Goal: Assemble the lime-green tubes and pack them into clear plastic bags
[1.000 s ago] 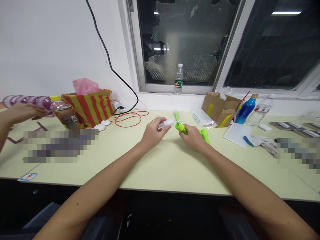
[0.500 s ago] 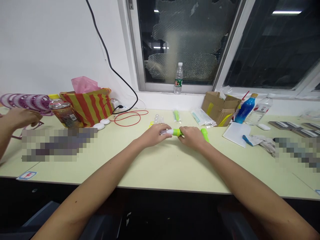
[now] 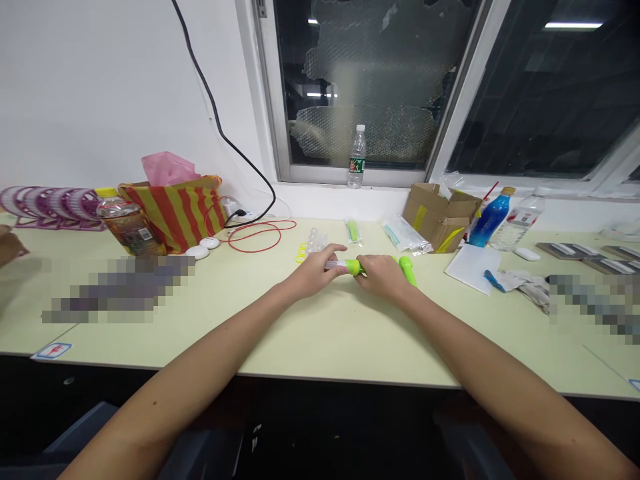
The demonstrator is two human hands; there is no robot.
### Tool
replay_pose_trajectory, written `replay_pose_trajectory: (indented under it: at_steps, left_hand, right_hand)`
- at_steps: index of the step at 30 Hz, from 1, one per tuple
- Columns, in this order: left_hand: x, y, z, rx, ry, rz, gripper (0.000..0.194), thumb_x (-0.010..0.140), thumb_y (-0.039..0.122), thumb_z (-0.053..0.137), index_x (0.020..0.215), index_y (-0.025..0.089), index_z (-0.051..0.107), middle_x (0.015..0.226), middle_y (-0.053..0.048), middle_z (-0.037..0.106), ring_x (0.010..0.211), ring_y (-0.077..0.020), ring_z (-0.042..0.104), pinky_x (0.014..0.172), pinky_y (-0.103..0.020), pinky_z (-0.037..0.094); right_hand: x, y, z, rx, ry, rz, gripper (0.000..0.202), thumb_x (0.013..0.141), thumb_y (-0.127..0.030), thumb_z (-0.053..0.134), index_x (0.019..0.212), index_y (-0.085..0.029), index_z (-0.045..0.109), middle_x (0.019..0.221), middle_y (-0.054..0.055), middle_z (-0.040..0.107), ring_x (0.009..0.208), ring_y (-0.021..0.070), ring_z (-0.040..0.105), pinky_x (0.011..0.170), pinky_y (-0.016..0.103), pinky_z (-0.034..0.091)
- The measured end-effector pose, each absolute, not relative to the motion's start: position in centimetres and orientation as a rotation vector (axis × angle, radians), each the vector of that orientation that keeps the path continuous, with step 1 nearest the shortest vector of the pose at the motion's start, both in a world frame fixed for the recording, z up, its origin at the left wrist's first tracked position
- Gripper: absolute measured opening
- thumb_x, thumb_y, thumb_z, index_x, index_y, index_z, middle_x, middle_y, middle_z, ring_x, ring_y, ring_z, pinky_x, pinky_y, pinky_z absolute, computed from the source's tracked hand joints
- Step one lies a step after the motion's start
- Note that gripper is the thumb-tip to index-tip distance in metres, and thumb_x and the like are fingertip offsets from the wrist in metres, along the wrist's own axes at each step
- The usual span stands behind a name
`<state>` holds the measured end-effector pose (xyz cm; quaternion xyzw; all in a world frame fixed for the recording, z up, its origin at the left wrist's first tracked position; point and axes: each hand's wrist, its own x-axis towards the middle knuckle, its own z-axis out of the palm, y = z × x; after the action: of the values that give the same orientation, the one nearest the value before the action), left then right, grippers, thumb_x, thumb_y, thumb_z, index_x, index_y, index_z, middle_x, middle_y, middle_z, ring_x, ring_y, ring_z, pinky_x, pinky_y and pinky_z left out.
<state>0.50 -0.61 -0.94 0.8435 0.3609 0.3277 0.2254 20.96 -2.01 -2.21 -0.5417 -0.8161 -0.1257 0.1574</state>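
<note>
Green tube [image 3: 353,267] in right hand [image 3: 383,277], grip closed round it; left hand [image 3: 315,272] pinching clear piece [image 3: 336,265]; yellow rings [image 3: 301,253] nearby.

Even indoor light, dark glass

Pale light covers the table [image 3: 350,333], with soft shadows near the hands. Tube lights glare in the dark window [image 3: 370,80]. Wide-angle stretching swells the forearms towards the lower corners; a hand [image 3: 9,245] at left is blurred; blocky pixelation masks two patches.

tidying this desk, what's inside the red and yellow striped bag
Crinkled pink material sticks up out of the top of the striped bag. Whatever lies lower down is hidden by the bag's front, itself partly covered by the yellow-capped bottle.
</note>
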Motion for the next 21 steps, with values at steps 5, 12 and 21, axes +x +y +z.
replay_pose_trajectory:
  at_steps: [5,12,21]
  left_hand:
    - [0.3,-0.4,-1.3,2.401,0.941,0.91,0.045,0.088,0.04,0.057,0.129,0.025,0.049,0.08,0.001,0.057,0.068,-0.0131,0.055,0.061,-0.024,0.043]
    - [0.2,-0.2,-1.3,2.394,0.927,0.96,0.056,0.085,0.042,0.062,0.134,0.026,0.042,0.097,-0.002,0.061,0.073,-0.0134,0.057,0.067,-0.027,0.047]
    - [-1.9,3.1,-1.7,2.331,1.264,1.592,0.029,0.087,0.024,0.052,0.116,0.018,0.051,0.102,-0.008,0.06,0.097,-0.0198,0.058,0.089,-0.037,0.047]
  right_hand:
    - [20.9,-2.2,-2.6,-1.587,-2.325,-0.25,0.012,0.084,-0.029,0.055,0.084,-0.019,0.062,0.08,0.009,0.068,0.068,0.022,0.057,0.058,0.031,0.023]
    - [20.6,-2.0,-2.4,-1.595,-2.203,0.01,0.01,0.08,-0.027,0.054,0.076,-0.018,0.059,0.071,0.005,0.063,0.063,0.0168,0.052,0.055,0.028,0.024]
    - [20.3,-1.4,-2.4,-1.288,-1.556,0.763,0.025,0.078,-0.038,0.06,0.066,-0.02,0.047,0.052,-0.003,0.048,0.047,0.0119,0.045,0.047,0.026,0.034]
